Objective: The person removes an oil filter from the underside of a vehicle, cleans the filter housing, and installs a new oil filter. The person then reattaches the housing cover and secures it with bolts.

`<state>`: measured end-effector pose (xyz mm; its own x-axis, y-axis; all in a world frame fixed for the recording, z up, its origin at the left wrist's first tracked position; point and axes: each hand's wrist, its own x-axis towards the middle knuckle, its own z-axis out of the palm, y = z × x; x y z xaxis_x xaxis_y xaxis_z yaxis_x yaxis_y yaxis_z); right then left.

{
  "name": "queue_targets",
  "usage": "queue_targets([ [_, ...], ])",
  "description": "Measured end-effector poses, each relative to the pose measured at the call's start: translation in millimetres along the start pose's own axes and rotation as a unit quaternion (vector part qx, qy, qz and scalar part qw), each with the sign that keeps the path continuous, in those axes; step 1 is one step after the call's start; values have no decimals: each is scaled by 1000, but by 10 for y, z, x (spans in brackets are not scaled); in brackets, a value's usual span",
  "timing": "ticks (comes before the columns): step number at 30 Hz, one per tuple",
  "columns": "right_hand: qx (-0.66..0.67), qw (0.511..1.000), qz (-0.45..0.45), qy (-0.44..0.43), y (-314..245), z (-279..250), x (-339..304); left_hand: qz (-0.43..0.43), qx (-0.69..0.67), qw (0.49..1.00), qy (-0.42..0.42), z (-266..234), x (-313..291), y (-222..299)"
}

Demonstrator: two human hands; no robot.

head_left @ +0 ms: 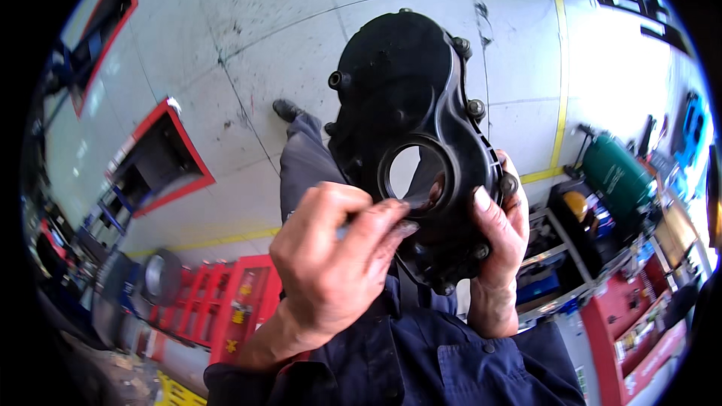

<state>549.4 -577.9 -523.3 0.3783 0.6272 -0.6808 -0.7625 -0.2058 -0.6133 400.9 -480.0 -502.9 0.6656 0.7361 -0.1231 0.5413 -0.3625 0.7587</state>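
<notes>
A black timing cover point(395, 79), with bolts along its edge, is held up in front of my body. Its round opening has a raised ring point(449, 173), and the floor and some of my clothing show through the hole. My right hand point(500, 237) grips the cover's lower right edge, thumb on the front face and fingers behind. At the lower left of the ring, my left hand point(331, 248) is closed, with thumb and fingertips pinched together against or very near the rim. Whatever may be between those fingertips is hidden and slightly blurred.
Below me on the left stand a red metal rack point(203, 301) and a wheel point(159, 277). Red-framed openings point(169, 154) lie farther left. To the right are a green tank point(618, 169), a cart point(545, 256) and a red tray point(620, 308) holding small items. Yellow lines point(560, 68) mark the floor.
</notes>
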Motion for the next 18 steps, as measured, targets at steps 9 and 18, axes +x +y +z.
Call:
queue_targets([
  [9,103,987,-125,20,-1762,-1972,-311,-255,-727,636,-46,1013,1235,1857],
  [18,128,941,-312,29,-3334,-2367,-663,-146,-539,814,-161,1377,1853,3039],
])
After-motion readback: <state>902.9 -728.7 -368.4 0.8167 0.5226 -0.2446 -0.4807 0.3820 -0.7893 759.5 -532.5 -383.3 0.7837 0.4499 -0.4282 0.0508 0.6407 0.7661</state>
